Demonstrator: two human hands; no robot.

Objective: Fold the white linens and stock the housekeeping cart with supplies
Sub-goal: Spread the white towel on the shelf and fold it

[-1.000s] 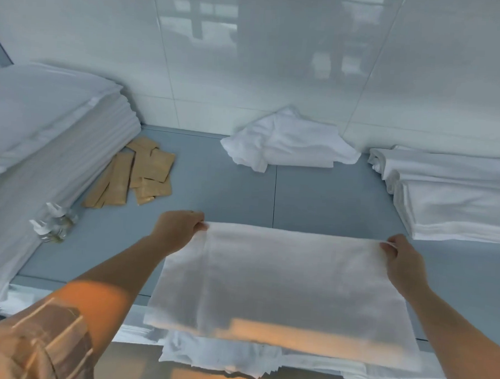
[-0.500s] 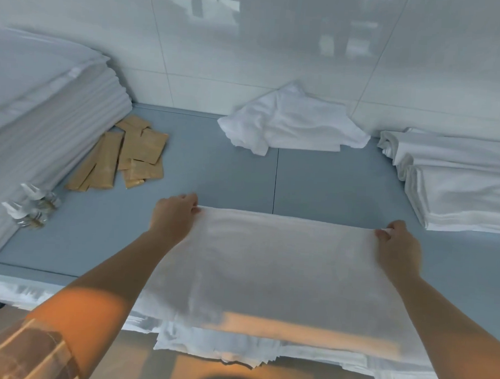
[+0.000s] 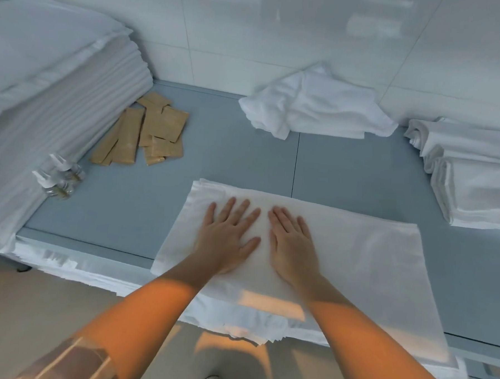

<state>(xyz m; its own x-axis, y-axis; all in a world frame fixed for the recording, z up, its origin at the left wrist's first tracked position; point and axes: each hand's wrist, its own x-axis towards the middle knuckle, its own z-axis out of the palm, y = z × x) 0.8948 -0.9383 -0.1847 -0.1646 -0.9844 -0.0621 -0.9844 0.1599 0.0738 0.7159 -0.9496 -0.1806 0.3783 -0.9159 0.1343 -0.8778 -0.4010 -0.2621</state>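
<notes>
White, plain and unpatterned: folded linen on blue-grey counter, with a warm orange patch of light at its near edge. Same white on crumpled cloth beyond the linen, on folded stack to its right, and on tall pile to its left, faintly striped by layered edges. Tan-brown on flat packets beside that pile. Clear with white caps: small bottles. Pale glossy white on wall tiles. Beige on floor.

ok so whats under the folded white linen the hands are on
The folded linen lies under both flat hands, on the grey table; more white layers stick out beneath its near edge. Anything else is covered.
</notes>
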